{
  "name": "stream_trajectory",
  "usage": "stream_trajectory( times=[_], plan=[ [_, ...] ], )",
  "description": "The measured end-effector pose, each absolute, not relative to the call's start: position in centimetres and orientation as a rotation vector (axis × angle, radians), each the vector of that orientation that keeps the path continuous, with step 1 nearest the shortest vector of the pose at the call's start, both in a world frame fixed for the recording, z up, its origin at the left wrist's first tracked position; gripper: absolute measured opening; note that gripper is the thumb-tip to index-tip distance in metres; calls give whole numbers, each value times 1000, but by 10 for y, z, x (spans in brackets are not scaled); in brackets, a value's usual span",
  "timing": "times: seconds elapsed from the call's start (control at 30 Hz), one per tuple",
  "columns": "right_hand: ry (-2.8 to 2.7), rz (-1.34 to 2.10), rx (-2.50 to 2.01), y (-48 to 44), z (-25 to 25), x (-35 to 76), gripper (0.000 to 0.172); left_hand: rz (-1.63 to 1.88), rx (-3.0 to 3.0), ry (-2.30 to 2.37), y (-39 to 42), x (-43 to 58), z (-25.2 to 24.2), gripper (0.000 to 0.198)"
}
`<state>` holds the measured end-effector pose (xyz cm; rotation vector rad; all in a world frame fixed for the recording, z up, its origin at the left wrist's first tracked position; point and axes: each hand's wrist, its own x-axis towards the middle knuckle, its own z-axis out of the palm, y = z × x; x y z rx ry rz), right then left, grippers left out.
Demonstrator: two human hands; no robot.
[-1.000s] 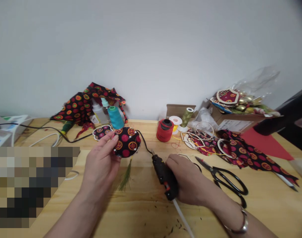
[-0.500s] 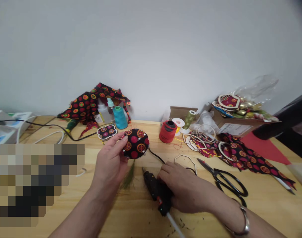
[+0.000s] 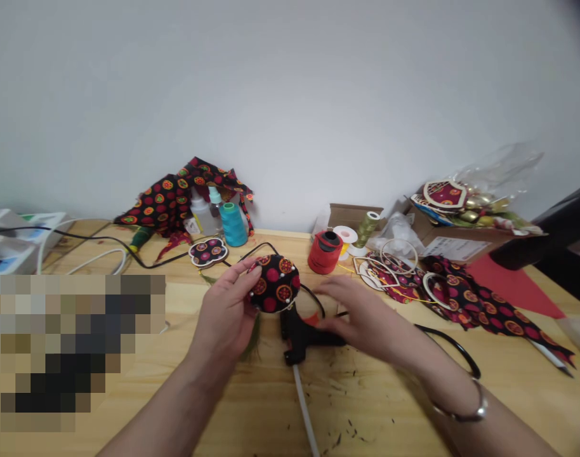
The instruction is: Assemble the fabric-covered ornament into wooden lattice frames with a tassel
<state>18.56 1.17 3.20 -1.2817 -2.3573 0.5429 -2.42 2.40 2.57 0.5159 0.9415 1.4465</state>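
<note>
disc (image 3: 274, 285): matt cloth | glue gun (image 3: 298, 337): plastic | tabletop (image 3: 252, 409): smooth wood | bracelet (image 3: 481, 407): glossy metal

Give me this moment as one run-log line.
left hand: holding round patterned fabric piece | right hand: open, near glue gun, contact unclear | glue gun: lying on table | teal thread cone: upright

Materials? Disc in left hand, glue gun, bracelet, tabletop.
Disc: fabric-faced, matte, by its printed pattern; core hidden.
Glue gun: likely black plastic, moulded-looking body.
Bracelet: probably polished metal, silvery with bright highlights.
Tabletop: wood or wood-look, pale with visible grain; finish unclear.
</note>
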Motion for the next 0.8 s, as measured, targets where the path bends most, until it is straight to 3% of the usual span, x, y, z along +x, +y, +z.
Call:
stream_trajectory(
  times=[0.1,0.2,0.47,0.67,0.8],
  plan=[
    [-2203,357,-1465,21,37,218,13,1403,519,957,22,-21,24,18],
    [-2109,346,-1591,26,33,236,20,1321,540,994,20,-18,21,18],
    [-1917,675,-1456,15,11,210,28,1165,570,1032,10,-5,14,25],
    [-1656,1219,-1367,5,20,202,31,1122,630,971,2,0,15,27],
    [-1711,1179,-1390,1,30,202,30,1097,664,936,0,1,14,28]
  ],
)
